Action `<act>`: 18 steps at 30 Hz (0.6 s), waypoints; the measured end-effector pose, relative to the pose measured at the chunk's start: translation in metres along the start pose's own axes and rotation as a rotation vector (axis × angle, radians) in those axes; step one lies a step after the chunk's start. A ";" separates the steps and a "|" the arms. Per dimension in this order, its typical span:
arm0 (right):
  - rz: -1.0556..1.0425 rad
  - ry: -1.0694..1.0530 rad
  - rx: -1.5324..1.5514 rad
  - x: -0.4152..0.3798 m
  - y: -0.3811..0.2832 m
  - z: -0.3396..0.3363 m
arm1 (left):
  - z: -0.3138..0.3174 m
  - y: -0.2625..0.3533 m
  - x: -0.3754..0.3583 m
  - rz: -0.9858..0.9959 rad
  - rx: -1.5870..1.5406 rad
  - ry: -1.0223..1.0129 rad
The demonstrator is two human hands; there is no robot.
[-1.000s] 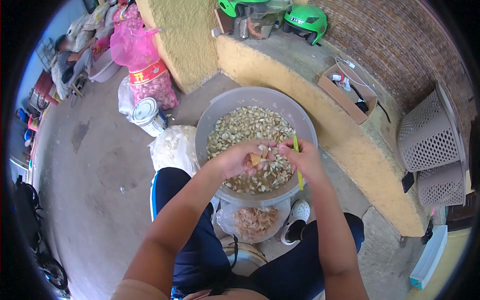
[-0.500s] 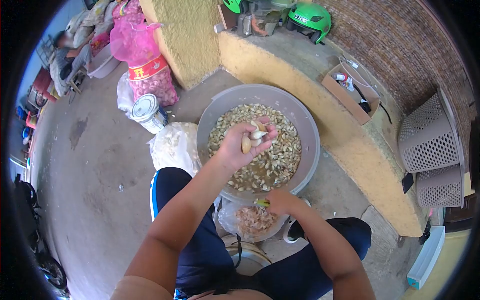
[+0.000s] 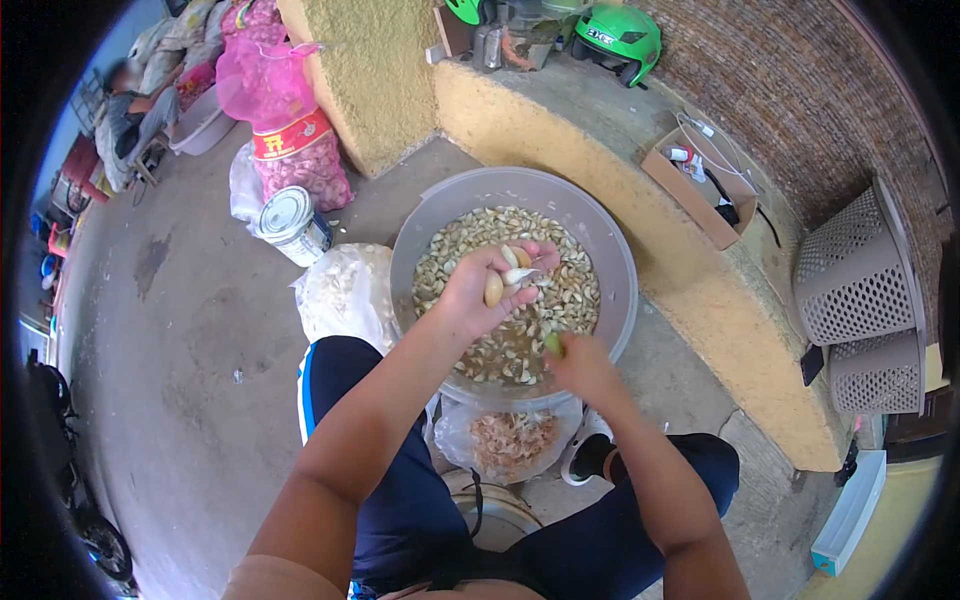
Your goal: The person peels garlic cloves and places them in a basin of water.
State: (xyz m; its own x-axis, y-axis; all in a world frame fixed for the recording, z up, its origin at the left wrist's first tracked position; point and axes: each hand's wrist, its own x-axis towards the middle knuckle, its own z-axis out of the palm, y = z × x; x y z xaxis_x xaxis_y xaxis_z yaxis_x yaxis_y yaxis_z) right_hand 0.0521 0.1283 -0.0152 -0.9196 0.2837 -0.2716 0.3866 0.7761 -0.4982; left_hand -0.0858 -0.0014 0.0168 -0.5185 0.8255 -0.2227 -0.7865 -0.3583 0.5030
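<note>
My left hand [image 3: 485,290] is cupped palm-up over the big grey tub, fingers curled round several garlic cloves [image 3: 518,275], some whitish and some tan. Below and to the right, my right hand [image 3: 585,368] grips a small yellow-green handle [image 3: 553,344] over the tub's near side; a blade, if there is one, cannot be made out. The tub [image 3: 618,250] contains many pale garlic cloves [image 3: 480,235] in brownish water. Against its near side, between my legs, lies a clear plastic bag [image 3: 455,435] with papery garlic skins [image 3: 510,440].
Left of the tub sit a white plastic bag [image 3: 345,295], a metal can [image 3: 292,225] and a pink net sack [image 3: 305,170] of garlic. A yellow ledge [image 3: 560,130] runs along the right, bearing a cardboard box [image 3: 690,205] and a green helmet [image 3: 618,42]. Another person sits far left.
My right hand has risen from above the bag of skins to over the tub, carrying the yellow-green handle closer to the left hand. My left hand keeps the cloves, almost unmoved.
</note>
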 end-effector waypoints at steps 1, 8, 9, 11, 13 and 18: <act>0.075 0.132 0.069 0.002 -0.007 -0.012 | -0.001 0.000 0.000 0.004 0.018 0.003; 0.130 -0.025 1.042 0.012 -0.024 -0.045 | 0.007 -0.014 0.004 0.035 0.333 0.079; 0.130 -0.046 1.071 0.012 -0.027 -0.043 | 0.008 -0.017 0.004 0.041 0.398 0.079; 0.119 -0.058 1.099 0.015 -0.031 -0.041 | 0.008 -0.019 0.005 0.053 0.478 0.071; 0.098 -0.039 1.100 0.018 -0.031 -0.038 | 0.006 -0.021 0.006 0.065 0.510 0.054; 0.051 0.074 0.999 0.021 -0.035 -0.045 | 0.001 -0.019 0.008 -0.007 0.123 0.154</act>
State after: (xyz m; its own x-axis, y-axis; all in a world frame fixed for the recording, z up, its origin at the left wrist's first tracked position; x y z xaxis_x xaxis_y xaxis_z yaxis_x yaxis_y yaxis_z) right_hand 0.0166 0.1324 0.0336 -0.8892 0.3642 -0.2769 0.2754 -0.0573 -0.9596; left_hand -0.0747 0.0126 0.0060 -0.5655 0.7482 -0.3470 -0.7485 -0.2889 0.5968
